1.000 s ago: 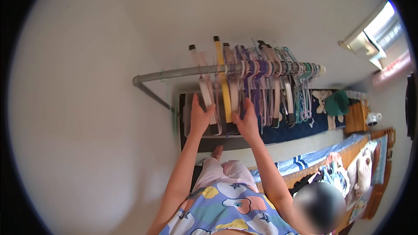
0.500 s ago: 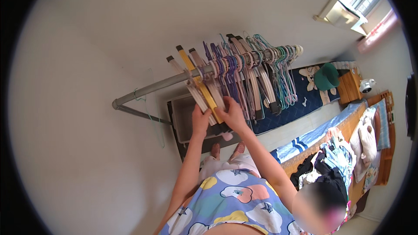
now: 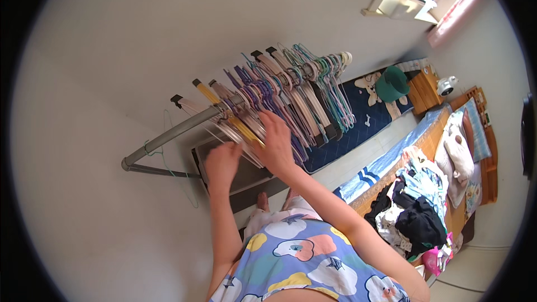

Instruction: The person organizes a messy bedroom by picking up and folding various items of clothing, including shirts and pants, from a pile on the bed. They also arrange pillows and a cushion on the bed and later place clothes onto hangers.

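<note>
While both hands reach in among the hangers, the left hand [image 3: 222, 162] is blurry and curled beside the lower ends of the pale hangers [image 3: 226, 134], and I cannot tell if its grip is shut on one. Next to it, the right hand [image 3: 275, 141] is by the yellow hanger [image 3: 243, 128], with its fingers pointing up and its thumb near the yellow arm; I cannot tell if its grip holds anything.

The yellow hanger is flat and smooth, has a black tip, and hangs near the left end of the row. Thin, curvy purple hangers [image 3: 267, 96] crowd just right of it, and skinny green ones [image 3: 345, 106] hang at the far end. All hang on a round grey metal pole [image 3: 173, 134]. One thin green wire hanger [image 3: 158, 152] hangs alone near the pole's bent corner.

Under the row sits a grey box [image 3: 207, 148] with straight sides. Behind it lies a dark blue sheet [image 3: 330, 154] with bunny and bone pictures, and a round green bucket [image 3: 391, 85] stands on it. To the right, a soft, crumpled heap of clothes [image 3: 419, 212] is on the wooden bed [image 3: 489, 176].
</note>
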A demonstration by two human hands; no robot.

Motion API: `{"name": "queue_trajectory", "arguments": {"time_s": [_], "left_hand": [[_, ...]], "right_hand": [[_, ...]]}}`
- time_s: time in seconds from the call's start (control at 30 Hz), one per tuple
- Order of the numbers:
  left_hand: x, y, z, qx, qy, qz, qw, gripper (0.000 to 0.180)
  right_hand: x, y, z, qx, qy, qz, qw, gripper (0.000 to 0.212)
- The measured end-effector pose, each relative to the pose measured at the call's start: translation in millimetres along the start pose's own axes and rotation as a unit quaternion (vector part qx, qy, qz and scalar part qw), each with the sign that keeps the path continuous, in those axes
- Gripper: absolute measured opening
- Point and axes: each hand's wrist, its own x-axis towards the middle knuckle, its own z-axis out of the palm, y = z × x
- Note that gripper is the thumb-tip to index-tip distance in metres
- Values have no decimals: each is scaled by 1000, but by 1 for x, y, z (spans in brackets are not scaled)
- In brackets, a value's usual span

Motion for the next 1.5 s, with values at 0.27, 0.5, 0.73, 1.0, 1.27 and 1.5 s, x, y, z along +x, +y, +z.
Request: {"name": "queue_trajectory", "arguments": {"time_s": [0.27, 0.5, 0.73, 1.0, 1.27, 1.5], "left_hand": [[59, -43, -62, 77, 410, 109, 902, 34], [68, -59, -46, 174, 318, 51, 931, 33], [68, -94, -46, 290, 321, 65, 900, 12], [68, -57, -36, 232, 378, 54, 895, 5], [44, -67, -25, -76, 544, 91, 831, 16], [-20, -157, -11, -125, 404, -240, 874, 44]], "right_hand": [[69, -70, 71, -29, -93, -219, 971, 52], [85, -15, 86, -183, -51, -222, 956, 24], [95, 22, 58, -173, -107, -169, 964, 30], [110, 40, 5, -231, -91, -232, 940, 35], [110, 39, 9, -221, -88, -267, 934, 32], [113, 48, 13, -210, -59, -269, 938, 33]]}}
